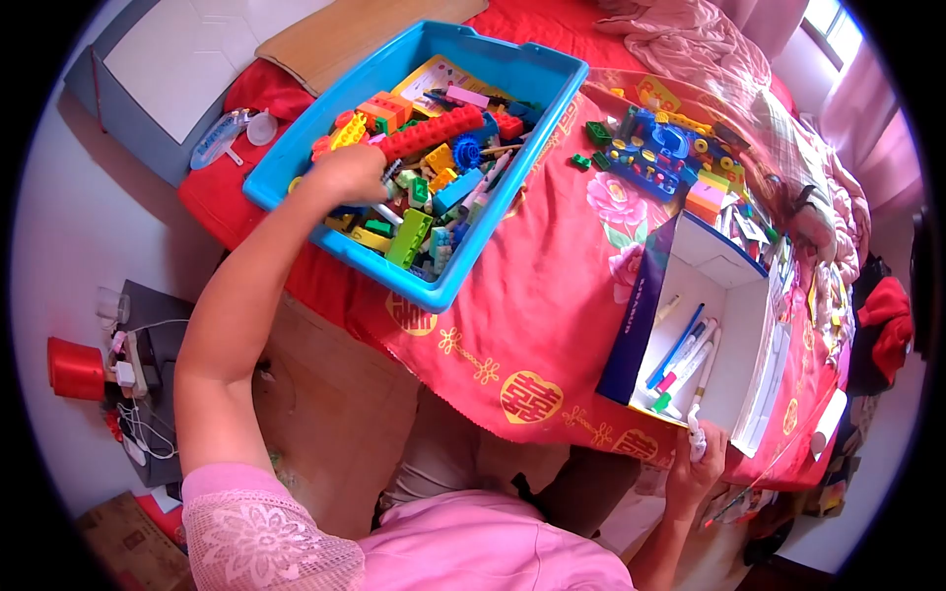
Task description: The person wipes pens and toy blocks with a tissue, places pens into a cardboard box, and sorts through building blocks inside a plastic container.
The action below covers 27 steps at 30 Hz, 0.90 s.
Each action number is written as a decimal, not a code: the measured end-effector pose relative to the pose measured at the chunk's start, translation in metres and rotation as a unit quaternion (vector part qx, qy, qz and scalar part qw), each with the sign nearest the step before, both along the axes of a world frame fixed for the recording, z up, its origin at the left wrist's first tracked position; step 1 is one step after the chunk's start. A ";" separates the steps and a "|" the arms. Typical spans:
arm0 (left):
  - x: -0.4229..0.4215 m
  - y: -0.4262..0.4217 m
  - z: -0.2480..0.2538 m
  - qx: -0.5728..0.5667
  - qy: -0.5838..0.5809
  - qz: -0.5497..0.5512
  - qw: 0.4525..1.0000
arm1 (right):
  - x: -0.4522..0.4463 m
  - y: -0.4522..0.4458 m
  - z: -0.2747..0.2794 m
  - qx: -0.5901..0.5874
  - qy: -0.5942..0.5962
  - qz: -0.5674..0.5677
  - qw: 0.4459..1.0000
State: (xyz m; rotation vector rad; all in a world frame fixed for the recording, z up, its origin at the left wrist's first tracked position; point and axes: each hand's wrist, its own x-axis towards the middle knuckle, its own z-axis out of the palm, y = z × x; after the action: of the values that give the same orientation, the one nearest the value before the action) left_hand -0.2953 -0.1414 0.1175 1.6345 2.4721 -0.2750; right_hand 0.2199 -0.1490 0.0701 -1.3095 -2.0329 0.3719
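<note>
Left hand (353, 177) reaches over edge of blue bin (448, 292), fingers curled down beside long red brick (434, 133); grip not clear, can't tell if closed on anything. Right hand (698, 467) pinches small white item (698, 439) at near edge of open box (639, 313). Bin full of mixed toy bricks (409, 238); box has several pens (687, 357). Both containers on red cloth (532, 295).

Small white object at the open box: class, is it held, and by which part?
The small white object is held near its lower end in the right hand; its upper end sticks out towards the open box.
</note>
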 end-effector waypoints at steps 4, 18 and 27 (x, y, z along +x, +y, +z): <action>-0.008 0.000 0.031 0.099 -0.089 -0.014 0.991 | 0.000 0.000 0.000 0.001 0.001 -0.003 1.000; 0.063 0.088 -0.014 0.064 -0.126 -0.080 0.987 | 0.000 0.000 0.000 0.001 0.001 -0.005 1.000; 0.065 0.050 0.057 0.239 -0.539 0.113 0.800 | 0.005 0.004 0.002 0.027 -0.011 0.000 1.000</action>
State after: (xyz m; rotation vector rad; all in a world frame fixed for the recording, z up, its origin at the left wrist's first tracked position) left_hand -0.2308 -0.0914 0.1744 1.0506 1.7802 1.0884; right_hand 0.2249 -0.1447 0.0716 -1.2859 -2.0465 0.3014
